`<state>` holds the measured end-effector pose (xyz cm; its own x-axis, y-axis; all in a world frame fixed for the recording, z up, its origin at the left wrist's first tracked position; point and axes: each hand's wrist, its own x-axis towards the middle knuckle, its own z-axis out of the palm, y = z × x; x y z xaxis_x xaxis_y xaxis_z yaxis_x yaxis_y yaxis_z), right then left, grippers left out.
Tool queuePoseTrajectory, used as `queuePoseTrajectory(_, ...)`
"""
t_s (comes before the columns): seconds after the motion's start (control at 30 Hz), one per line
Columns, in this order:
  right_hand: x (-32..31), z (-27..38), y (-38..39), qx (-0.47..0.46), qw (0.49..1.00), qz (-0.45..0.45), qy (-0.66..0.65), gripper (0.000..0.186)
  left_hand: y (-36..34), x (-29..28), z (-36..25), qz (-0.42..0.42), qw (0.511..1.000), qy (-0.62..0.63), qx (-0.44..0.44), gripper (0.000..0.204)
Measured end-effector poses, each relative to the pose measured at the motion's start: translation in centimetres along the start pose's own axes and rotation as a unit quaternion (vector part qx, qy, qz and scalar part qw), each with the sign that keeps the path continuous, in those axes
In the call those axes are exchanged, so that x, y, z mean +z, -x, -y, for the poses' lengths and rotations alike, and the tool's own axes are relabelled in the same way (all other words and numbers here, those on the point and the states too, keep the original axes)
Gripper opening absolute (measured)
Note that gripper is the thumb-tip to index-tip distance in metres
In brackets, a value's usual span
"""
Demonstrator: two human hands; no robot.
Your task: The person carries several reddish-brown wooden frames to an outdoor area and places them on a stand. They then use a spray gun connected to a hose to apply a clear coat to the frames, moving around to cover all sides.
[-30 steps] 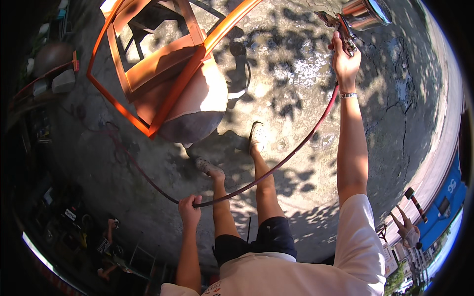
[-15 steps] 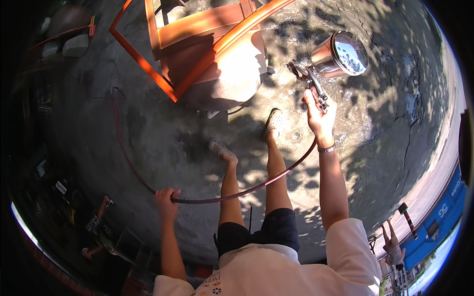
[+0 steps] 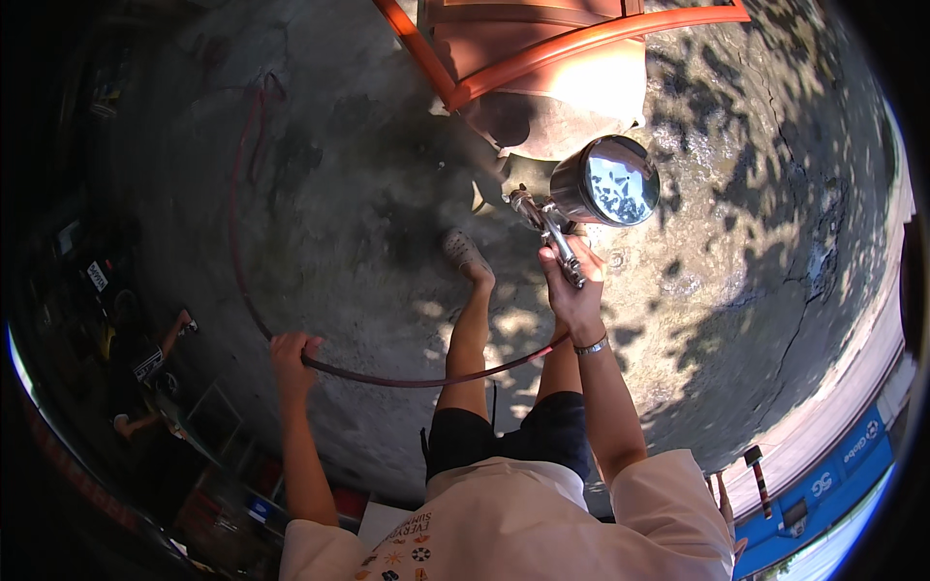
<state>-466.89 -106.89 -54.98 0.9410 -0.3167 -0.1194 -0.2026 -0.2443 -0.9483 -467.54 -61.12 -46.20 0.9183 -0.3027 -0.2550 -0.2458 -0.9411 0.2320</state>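
Note:
My right hand [image 3: 579,281] is wrapped round the handle of a metal spray gun [image 3: 552,232], whose shiny round cup [image 3: 605,182] sits at the gun's upper right. The gun's nozzle end points left, below an orange-painted wooden frame [image 3: 552,53]. A dark red hose [image 3: 426,383] sags across my legs between the two hands. My left hand [image 3: 294,360] is closed round that hose off to the left, and the rest of it curves away over the ground. The frame rests on a support covered with brownish sheet [image 3: 552,126].
Cracked concrete ground [image 3: 368,145], dappled with shade, surrounds my feet. On the left, another person [image 3: 145,363] is partly visible in shadow among dark clutter. A blue structure [image 3: 823,484] stands beyond a pale road at the lower right, with another person partly visible near it.
My right hand and the spray gun have moved left and nearer to me. The left hand has shifted slightly left and up with the hose. The frame now appears farther right and higher.

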Motion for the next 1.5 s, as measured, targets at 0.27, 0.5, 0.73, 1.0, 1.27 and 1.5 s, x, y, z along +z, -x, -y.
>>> queuePoseTrajectory(0.27, 3.5, 2.2, 2.6, 0.003, 0.992, 0.124, -0.035, 0.021, 0.5, 0.4, -0.1, -0.005, 1.0, -0.018, 0.017, 0.039)
queuePoseTrajectory(0.5, 0.3, 0.1, -4.3, 0.032, 0.999, -0.025, 0.014, 0.02, -1.8, 2.6, -4.2, -0.004, 0.999, -0.003, 0.042, 0.038)
queuePoseTrajectory(0.73, -10.4, -6.9, -12.3, 0.048, 0.986, -0.157, -0.004, 0.02, -6.5, 4.5, -11.2, -0.022, 0.997, 0.038, 0.061, 0.043)
queuePoseTrajectory(1.0, -23.6, -11.5, -22.3, 0.094, 0.968, -0.234, 0.018, 0.034, -13.0, 6.0, -20.1, -0.003, 0.996, 0.053, 0.066, 0.044)
queuePoseTrajectory(1.27, -35.3, -15.4, -32.8, 0.09, 0.948, -0.296, 0.079, 0.038, -18.0, 7.1, -27.1, 0.007, 0.996, 0.084, 0.035, 0.044)
queuePoseTrajectory(1.5, -41.5, -14.7, -38.0, 0.018, 0.916, -0.397, 0.06, 0.039, -19.3, 8.0, -28.4, 0.01, 0.997, 0.075, 0.032, 0.039)
